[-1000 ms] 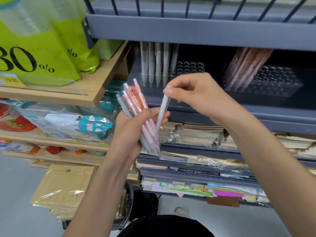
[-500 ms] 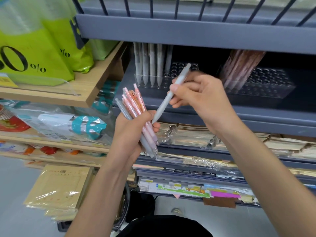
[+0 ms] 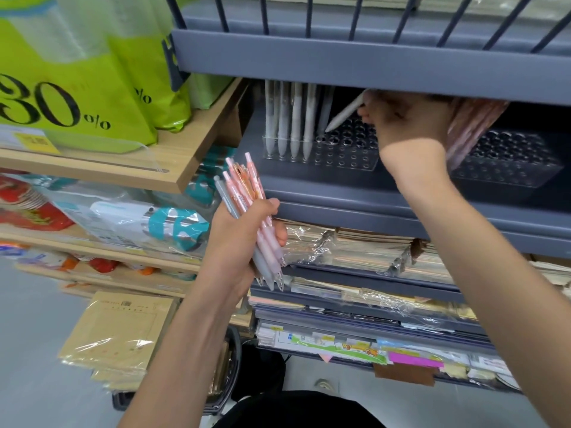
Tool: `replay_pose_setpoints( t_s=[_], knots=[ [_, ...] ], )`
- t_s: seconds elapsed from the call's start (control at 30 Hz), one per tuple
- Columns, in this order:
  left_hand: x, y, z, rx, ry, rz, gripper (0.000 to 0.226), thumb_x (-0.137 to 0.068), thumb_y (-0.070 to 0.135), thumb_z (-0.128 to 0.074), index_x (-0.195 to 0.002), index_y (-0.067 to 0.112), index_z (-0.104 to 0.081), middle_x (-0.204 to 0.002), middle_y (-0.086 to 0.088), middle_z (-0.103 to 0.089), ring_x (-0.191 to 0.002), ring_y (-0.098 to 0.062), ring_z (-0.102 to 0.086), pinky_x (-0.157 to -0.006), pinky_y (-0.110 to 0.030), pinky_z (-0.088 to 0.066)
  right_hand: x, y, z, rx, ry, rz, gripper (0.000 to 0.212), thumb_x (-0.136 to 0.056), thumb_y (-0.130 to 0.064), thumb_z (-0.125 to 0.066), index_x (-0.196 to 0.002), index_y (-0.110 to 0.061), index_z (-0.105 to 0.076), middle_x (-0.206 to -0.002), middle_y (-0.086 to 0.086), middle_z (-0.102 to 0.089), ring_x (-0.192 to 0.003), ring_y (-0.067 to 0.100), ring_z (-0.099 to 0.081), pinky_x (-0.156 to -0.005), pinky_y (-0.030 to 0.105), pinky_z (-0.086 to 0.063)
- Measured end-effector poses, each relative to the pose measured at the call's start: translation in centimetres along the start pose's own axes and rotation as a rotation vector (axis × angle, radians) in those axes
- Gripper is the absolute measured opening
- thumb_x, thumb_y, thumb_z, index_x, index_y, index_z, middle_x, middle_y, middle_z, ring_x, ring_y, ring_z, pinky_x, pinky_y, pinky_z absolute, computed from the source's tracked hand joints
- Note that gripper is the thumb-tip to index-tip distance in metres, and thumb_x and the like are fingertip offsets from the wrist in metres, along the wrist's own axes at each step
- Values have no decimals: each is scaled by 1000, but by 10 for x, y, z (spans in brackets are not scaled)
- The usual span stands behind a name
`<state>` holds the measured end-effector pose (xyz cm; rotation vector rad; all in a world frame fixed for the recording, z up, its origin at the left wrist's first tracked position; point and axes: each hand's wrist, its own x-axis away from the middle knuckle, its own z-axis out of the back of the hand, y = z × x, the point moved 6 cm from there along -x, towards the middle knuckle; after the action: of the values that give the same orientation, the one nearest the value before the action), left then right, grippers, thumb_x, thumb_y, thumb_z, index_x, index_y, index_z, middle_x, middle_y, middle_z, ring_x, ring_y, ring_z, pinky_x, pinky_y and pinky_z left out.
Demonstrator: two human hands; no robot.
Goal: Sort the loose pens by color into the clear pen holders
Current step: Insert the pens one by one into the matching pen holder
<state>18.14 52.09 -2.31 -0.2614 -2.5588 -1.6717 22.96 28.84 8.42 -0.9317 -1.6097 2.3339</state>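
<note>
Right hand (image 3: 404, 118) is tucked under the upper grey shelf (image 3: 370, 60), its fingers curled and pinching the top end of a grey pen (image 3: 344, 114). That pen slants, tip down and to the left, and the tip is at the top face of the left holder (image 3: 349, 159), at a hole just beside the standing pens (image 3: 290, 118); whether the tip is inside the hole cannot be told. The standing pens are pale grey and upright, filling the left end of that clear holder, while the holes to their right are open. The right holder (image 3: 519, 168), also clear, sits apart on the same shelf level, its left end partly hidden behind the right wrist. Pink pens (image 3: 469, 128) lean together in that end, too blurred to count. The left hand (image 3: 238, 242) is lower, in front of the shelf edge, with fingers and thumb wrapped tight round a bundle (image 3: 247, 193) of pens. The bundle points clicker ends up and tips down, the tips showing below the hand. Most of it is pink, one pen is patterned orange, and grey ones lie on its left side. Wrapped notebooks (image 3: 355, 251) are stacked on the lower shelves. Off to the left, a wooden shelf (image 3: 191, 162) carries green bags (image 3: 77, 88) printed with 30%.
</note>
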Motion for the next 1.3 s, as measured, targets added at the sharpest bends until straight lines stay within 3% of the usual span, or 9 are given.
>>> replay_pose_setpoints(
  t_s=[0.1, 0.23, 0.4, 0.6, 0.73, 0.97, 1.03, 1.17, 1.3],
  knots=[
    [1, 3, 2, -13, -12, -2, 19, -89, 16, -70, -95, 17, -53, -65, 6, -59, -50, -16, -58, -47, -26, -49, -8, 0, -16, 262, -70, 49, 27, -91, -35, -57, -95, -13, -73, -94, 6, -74, -98, 25, -68, -98, 42, -48],
    [3, 3, 4, -53, -57, 22, 9, -95, 19, -63, -95, 14, -55, -71, 4, -62, -51, -16, -59, -48, -27, -50, -16, -6, -34, 269, -95, 99, 26, -91, -33, -60, -96, -9, -69, -100, 9, -72, -103, 26, -65, -100, 32, -45],
    [1, 4, 8, -78, -91, 35, 11, -90, 20, -60, -93, 11, -54, -66, 0, -62, -53, -17, -62, -48, -27, -51, -17, -4, -47, 429, -109, 127, 28, -91, -32, -61, -93, -5, -69, -97, 10, -71, -89, 21, -62, -73, 19, -33],
    [2, 3, 13, -97, -106, 54, 21, -80, 19, -58, -97, 8, -53, -57, -9, -61, -52, -19, -61, -49, -27, -51, -13, -5, -48, 420, -91, 131, 22, -90, -29, -63, -89, -8, -68, -93, 9, -70, -87, 22, -63, -75, 23, -42],
    [2, 2, 14, -77, -107, 60, 6, -94, 10, -59, -99, 11, -55, -64, -9, -65, -58, -19, -65, -54, -27, -54, -12, -3, -46, 413, -101, 124, 22, -89, -30, -64, -91, -8, -67, -96, 9, -71, -92, 26, -65, -87, 33, -50],
    [4, 6, 9, -74, -123, 28, 24, -81, 19, -73, -100, 6, -65, -77, -8, -75, -66, -20, -73, -59, -28, -59, 4, -11, -22, 165, 8, 117, 20, -82, -30, -69, -67, -30, -56, -64, -16, -60, -66, 9, -62, -71, 25, -50],
    [4, 5, 7, -68, -117, 19, 13, -90, 11, -67, -102, 5, -65, -85, -8, -77, -71, -21, -74, -60, -29, -59, 22, -10, -24, 107, -114, 92, 10, -78, -35, -69, -71, -29, -64, -68, -9, -67, -67, 3, -62, -69, 25, -51],
    [4, 3, -3, -67, -122, 13, 8, -94, 3, -62, -98, 8, -67, -89, -8, -77, -71, -22, -75, -58, -29, -59, 62, -6, -40, 130, -526, 5, 25, -73, -55, -69, -80, -32, -76, -80, -12, -74, -75, 4, -65, -74, 26, -52],
    [5, 3, -13, -73, -161, -2, 26, -93, 5, -64, -81, 23, -79, -91, -10, -77, -78, -28, -76, -62, -33, -60, 75, -4, -43, 80, -639, -12, 12, -80, -38, -77, -82, -26, -79, -82, -5, -75, -72, 1, -59, -72, 28, -50]
  ],
)
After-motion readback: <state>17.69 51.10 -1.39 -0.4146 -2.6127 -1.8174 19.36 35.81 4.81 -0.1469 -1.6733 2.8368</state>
